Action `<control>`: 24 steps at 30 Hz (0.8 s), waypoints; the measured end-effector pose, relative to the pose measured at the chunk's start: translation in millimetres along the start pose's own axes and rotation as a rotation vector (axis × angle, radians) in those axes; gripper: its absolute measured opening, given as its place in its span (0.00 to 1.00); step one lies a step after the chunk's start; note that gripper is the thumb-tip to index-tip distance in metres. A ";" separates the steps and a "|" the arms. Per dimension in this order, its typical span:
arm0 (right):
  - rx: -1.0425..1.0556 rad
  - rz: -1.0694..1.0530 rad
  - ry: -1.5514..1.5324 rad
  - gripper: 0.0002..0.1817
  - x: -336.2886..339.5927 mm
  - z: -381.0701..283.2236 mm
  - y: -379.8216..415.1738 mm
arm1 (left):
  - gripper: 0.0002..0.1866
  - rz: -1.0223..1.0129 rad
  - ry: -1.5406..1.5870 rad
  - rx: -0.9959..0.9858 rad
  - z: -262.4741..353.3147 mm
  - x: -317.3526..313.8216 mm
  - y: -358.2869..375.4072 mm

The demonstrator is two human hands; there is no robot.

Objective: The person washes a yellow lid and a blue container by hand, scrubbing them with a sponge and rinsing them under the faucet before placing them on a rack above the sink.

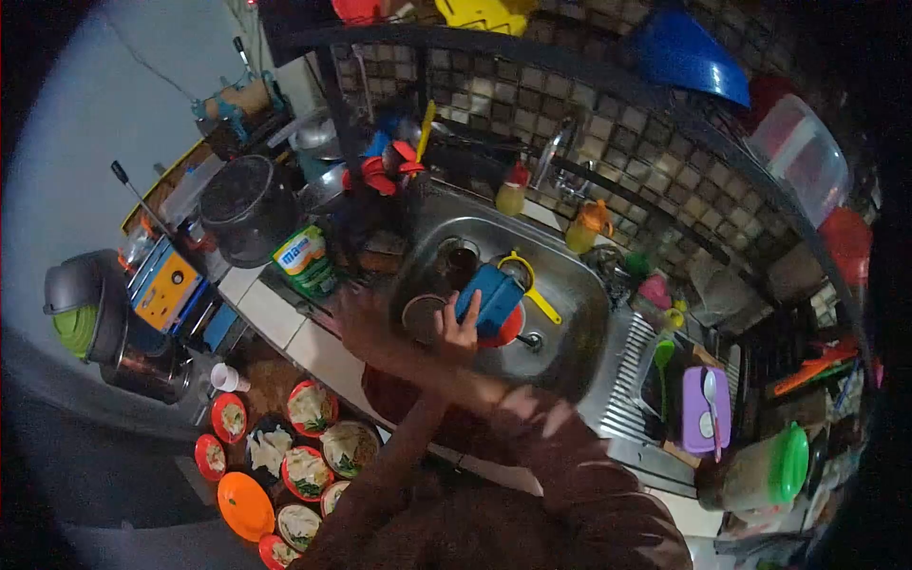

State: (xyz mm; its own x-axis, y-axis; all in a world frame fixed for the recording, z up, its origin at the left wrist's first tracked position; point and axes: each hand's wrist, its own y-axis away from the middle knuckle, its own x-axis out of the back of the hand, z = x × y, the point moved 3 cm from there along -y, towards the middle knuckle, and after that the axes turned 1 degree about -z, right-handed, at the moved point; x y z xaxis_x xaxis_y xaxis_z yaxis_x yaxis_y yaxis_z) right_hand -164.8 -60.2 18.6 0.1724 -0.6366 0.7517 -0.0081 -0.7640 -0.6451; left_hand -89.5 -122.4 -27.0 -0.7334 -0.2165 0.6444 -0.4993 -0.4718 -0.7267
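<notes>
Sleeve (532,465) nearest | right hand (459,328) fingers pinch blue box (486,299) over sink (570,285) | left hand (356,318) blurred, fingers unclear | bowls (309,408) hold food | bottle (511,195) behind

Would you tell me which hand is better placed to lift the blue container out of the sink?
Right. The right hand rests on the blue container in the sink; the left hand is blurred at the sink's edge, farther off.
</notes>
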 end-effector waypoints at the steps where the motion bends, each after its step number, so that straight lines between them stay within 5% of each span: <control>1: -0.028 -0.083 -0.118 0.11 10.4 14.3 -6.0 | 0.23 -0.012 0.012 -0.008 -0.8 0.8 2.1; 3: -0.118 -0.101 -0.201 0.12 71.7 44.3 -9.6 | 0.25 -0.174 -0.113 0.104 -3.4 -3.1 3.3; 4: -0.177 -0.041 -0.163 0.13 115.8 68.1 -3.7 | 0.23 0.057 -0.207 0.756 4.6 -32.5 -11.1; 5: -0.186 0.047 -0.487 0.11 117.2 115.0 11.2 | 0.23 0.049 -0.198 0.748 0.7 -24.3 -9.6; 6: -0.091 0.078 -0.235 0.10 153.7 136.7 16.0 | 0.24 -0.058 0.002 0.509 -5.7 -8.5 -12.6; 7: -0.271 0.121 -0.178 0.09 160.8 169.6 27.8 | 0.25 -0.162 0.196 0.267 -8.1 0.3 -14.4; 9: -0.531 0.099 -0.162 0.08 166.5 236.5 46.0 | 0.24 -0.165 0.210 0.283 -16.8 -4.2 -23.0; 14: -0.566 0.065 -0.099 0.12 126.3 364.8 48.4 | 0.19 -0.138 0.354 0.542 -33.4 -18.5 -36.3; 17: -0.371 0.217 0.184 0.12 103.9 399.7 33.7 | 0.21 -0.135 0.360 0.613 -32.0 -22.7 -39.6; 19: -0.712 -0.136 0.143 0.23 104.9 401.4 21.4 | 0.22 -0.117 0.315 0.588 -37.9 -31.7 -35.9; 20: -0.714 -0.130 0.138 0.23 90.8 416.7 19.5 | 0.23 -0.074 0.344 0.454 -47.8 -45.0 -30.5; 22: -0.360 0.315 0.402 0.13 60.9 449.4 16.8 | 0.23 -0.032 0.370 0.313 -50.4 -49.9 -36.3; 24: -0.464 0.233 0.352 0.13 63.5 453.6 10.1 | 0.22 -0.126 0.361 0.390 -42.6 -39.2 -49.3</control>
State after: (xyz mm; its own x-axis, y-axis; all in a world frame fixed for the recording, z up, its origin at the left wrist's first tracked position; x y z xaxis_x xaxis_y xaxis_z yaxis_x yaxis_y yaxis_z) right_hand 292.9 -60.6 -2.3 -0.2195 -0.7284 0.6491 -0.4466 -0.5165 -0.7306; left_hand -55.8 -54.2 -26.6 -0.8250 0.1368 0.5483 -0.4356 -0.7720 -0.4629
